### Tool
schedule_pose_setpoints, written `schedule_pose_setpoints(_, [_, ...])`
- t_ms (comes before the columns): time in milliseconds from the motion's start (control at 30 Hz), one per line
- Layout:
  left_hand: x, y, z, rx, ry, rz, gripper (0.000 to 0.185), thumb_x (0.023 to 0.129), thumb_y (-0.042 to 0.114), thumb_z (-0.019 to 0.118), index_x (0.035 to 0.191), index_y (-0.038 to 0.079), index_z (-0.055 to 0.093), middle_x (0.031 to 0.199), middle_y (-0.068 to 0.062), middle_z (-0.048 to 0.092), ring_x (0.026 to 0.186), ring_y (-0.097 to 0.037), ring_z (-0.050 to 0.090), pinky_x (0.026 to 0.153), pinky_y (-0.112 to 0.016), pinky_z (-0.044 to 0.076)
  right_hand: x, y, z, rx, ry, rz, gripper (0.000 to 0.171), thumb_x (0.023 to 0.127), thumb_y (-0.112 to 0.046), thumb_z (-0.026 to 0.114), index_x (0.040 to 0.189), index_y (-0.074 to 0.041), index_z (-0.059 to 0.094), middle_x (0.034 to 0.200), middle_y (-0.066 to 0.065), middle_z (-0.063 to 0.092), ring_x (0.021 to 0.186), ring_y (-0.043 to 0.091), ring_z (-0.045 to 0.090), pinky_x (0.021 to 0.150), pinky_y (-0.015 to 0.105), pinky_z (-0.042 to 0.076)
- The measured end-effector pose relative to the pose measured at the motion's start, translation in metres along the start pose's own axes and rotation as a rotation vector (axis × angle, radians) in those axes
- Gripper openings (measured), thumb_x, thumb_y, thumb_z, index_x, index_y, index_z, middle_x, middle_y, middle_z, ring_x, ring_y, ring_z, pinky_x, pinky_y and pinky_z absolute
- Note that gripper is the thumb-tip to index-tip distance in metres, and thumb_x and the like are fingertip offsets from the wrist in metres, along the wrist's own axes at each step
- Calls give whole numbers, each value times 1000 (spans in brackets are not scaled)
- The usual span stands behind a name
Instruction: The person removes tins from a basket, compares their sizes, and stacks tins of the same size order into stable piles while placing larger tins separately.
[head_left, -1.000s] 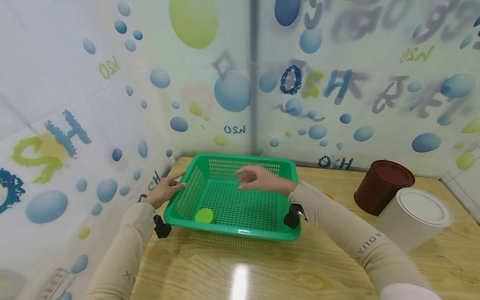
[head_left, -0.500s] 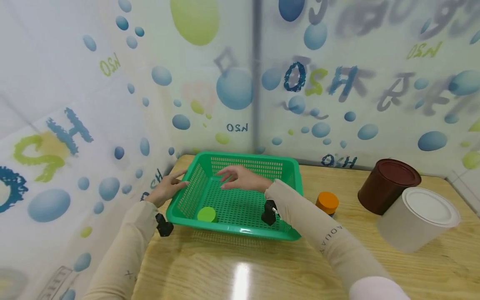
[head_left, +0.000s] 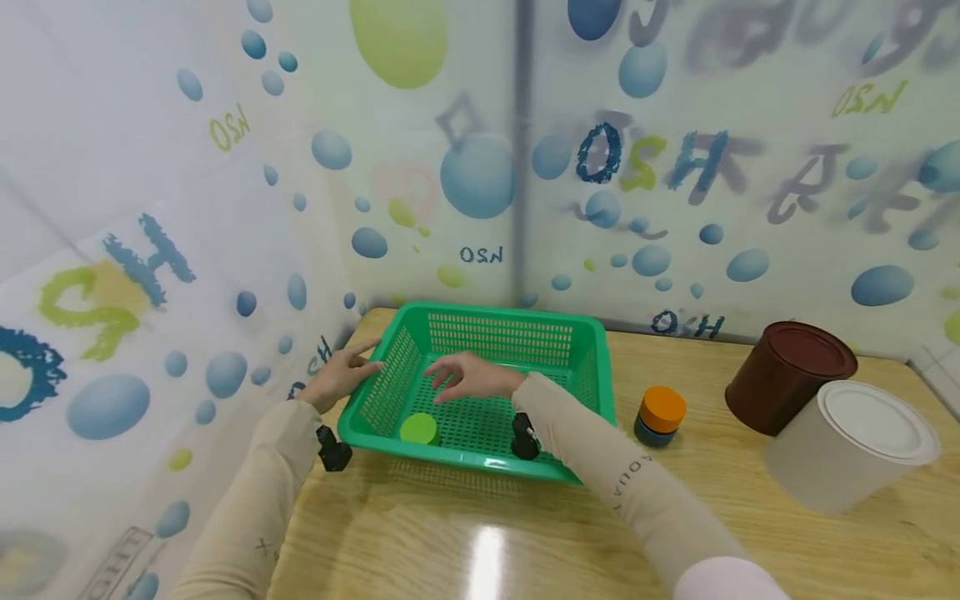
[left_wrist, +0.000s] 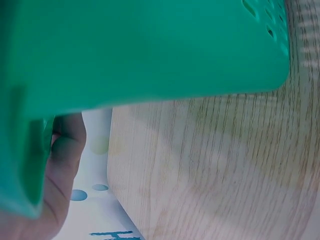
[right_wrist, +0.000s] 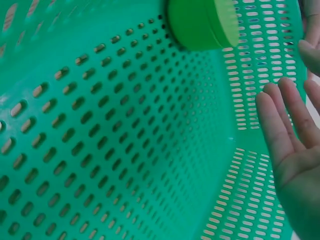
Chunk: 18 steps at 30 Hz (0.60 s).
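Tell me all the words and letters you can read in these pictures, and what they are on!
"AQUA", on the right sleeve.
"OSH", mirrored, small dark print on the wall sheet above the table.
"OSH", mirrored, big blue and green letters on that sheet.
"OSN", small print, seen several times.
"HT", on a label at the lower left, cut off.
The large grey characters at the upper right are too blurred to read.
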<state>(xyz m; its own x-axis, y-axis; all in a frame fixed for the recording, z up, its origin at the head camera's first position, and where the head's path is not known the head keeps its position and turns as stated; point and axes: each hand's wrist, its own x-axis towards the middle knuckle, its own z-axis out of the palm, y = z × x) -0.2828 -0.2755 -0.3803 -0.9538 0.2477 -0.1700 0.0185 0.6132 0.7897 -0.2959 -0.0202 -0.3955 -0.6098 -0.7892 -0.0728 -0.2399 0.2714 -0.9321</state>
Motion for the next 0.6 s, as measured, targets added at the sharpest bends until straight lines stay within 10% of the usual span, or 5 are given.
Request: schedule_pose_setpoints(600, [-1, -2, 0, -4, 12, 10, 58, 92, 26, 49, 142, 12, 23, 123, -28, 42, 108, -38, 47, 86, -48, 41, 12, 12, 17, -127, -244, 103, 58, 80, -2, 64, 133, -4, 40, 129, 16, 42, 111, 32, 47, 79, 27, 46])
